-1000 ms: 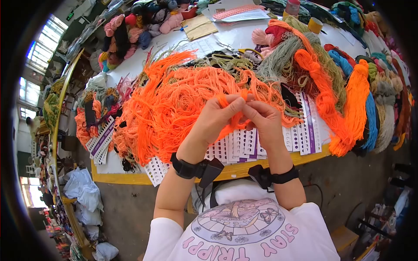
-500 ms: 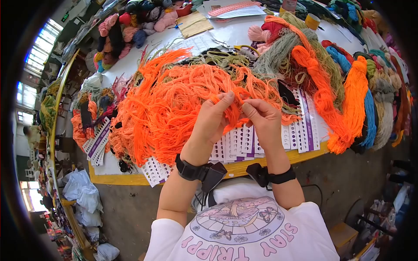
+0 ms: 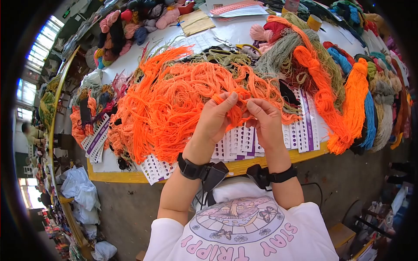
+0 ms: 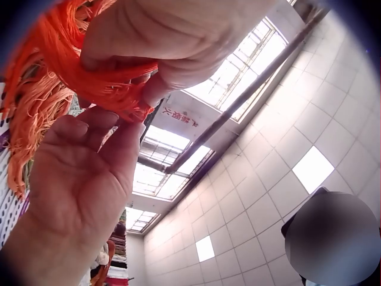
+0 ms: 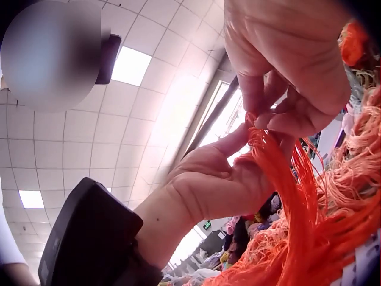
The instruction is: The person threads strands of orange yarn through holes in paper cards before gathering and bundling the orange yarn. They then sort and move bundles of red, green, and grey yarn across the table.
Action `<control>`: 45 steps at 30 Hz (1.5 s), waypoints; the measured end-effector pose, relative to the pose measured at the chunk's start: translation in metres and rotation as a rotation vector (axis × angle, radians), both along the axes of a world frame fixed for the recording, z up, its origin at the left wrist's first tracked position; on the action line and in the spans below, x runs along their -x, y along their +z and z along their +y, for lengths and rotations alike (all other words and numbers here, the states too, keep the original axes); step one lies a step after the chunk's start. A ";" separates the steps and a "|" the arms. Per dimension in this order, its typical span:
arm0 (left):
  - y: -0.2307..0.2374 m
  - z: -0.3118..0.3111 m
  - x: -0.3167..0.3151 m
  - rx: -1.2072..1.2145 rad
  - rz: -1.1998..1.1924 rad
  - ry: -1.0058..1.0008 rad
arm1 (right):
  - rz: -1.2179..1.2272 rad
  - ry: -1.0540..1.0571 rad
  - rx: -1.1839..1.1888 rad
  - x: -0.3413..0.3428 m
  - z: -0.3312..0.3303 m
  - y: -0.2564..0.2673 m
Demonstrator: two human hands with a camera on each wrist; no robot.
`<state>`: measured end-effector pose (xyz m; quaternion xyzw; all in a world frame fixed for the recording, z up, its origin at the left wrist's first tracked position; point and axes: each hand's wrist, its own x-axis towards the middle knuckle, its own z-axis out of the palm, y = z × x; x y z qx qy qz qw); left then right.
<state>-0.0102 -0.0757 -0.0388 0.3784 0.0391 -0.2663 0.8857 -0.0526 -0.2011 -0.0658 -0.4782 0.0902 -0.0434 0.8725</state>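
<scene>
A bunch of bright orange yarn [image 3: 237,111] runs between the two hands, close over the heap. My left hand [image 3: 212,122] grips the bunch, its thumb laid along the near side. On the other side my right hand [image 3: 267,124] pinches the end of the strands between thumb and fingers. The left wrist view has the orange strands [image 4: 113,89] passing from the left fingers to the right fingertips. From the right wrist, the bunch [image 5: 277,167] hangs down from the pinch. Under both hands spreads a big tangled heap of orange and salmon yarn [image 3: 174,108].
White punched cards [image 3: 237,143] with purple stripes line the yellow table edge [image 3: 122,176]. Orange skeins [image 3: 355,104], grey-green yarn [image 3: 278,56] and blue yarn [image 3: 369,126] lie at the right. Scissors [image 3: 248,48] and a brown sheet [image 3: 196,22] sit farther back.
The thumbs, close together at first, have parted slightly, and the orange bunch now shows more fully between them. My left hand has shifted a little to the left.
</scene>
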 end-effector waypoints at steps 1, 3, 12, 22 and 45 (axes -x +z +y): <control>-0.002 0.000 0.000 -0.007 0.001 0.000 | 0.002 0.008 -0.031 0.000 0.000 0.000; -0.006 0.001 -0.001 -0.011 -0.011 -0.004 | 0.005 0.023 -0.094 0.000 0.000 0.001; -0.011 0.001 -0.004 -0.005 -0.001 -0.026 | 0.001 0.049 -0.151 0.000 0.002 -0.003; -0.018 0.002 -0.006 0.049 0.021 -0.068 | 0.027 0.001 0.094 0.003 0.003 0.008; -0.014 -0.001 0.002 -0.079 -0.024 0.075 | -0.008 -0.046 0.148 -0.002 0.008 0.007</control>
